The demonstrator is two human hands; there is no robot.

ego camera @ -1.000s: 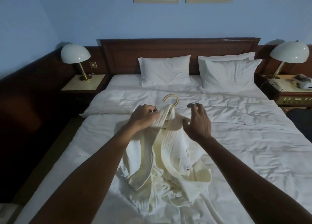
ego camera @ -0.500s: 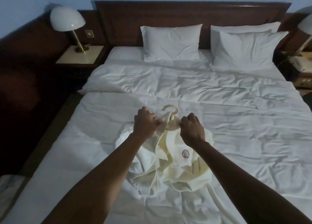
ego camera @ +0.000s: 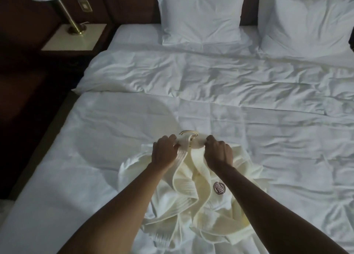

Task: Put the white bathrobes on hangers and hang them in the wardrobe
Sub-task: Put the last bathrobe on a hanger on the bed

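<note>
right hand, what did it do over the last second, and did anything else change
The right hand, open and hovering beside the collar a second ago, came in and now grips the bathrobe at the collar by the hanger. The robe's crest has come into view below that wrist. The left hand kept its grip on the other side of the collar, and the robe still lies bunched on the bed.

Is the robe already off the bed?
No, the robe lies bunched on the bed while both hands grip its collar at the hanger.

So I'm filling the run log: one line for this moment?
step: fitting bathrobe on hanger | left hand: grips collar | right hand: grips collar | place: bed
</note>
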